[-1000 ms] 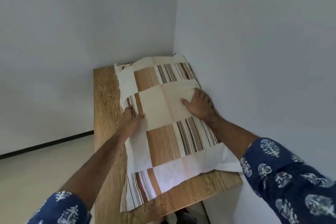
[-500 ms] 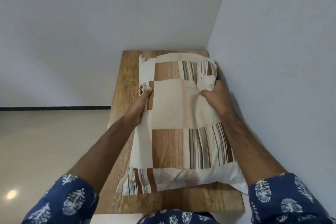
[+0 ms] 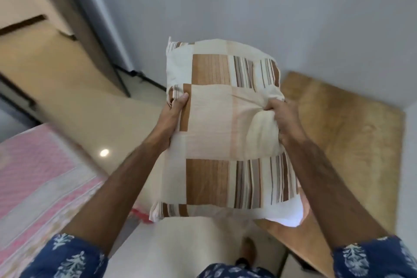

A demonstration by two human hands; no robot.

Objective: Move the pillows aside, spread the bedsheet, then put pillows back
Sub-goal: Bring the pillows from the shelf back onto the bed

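Pillow: the patchwork pillow (image 3: 225,133), cream with brown and striped panels, is in the air between both hands, over the floor (image 3: 74,88) and clear of the wooden bench (image 3: 352,133) at the right.
Change: half a second ago it lay flat on the bench with both hands gripping its sides; now it is lifted off, and the view has swung left, so the bed comes into sight.
Left hand: the left hand (image 3: 173,110) holds the pillow's left edge, thumb on top and the other fingers hidden under the fabric.
Right hand: the right hand (image 3: 284,119) has its fingers curled into a bunched fold of the cover on the right side, puckering the cloth.
Bed: the bed (image 3: 33,178), with a pink and pale patterned sheet, lies at the lower left, blurred; whether the sheet is fully smoothed cannot be told.
Meaning: this looks like the last stage, the pillow being carried back toward the bed.
Other pillows: none visible here.
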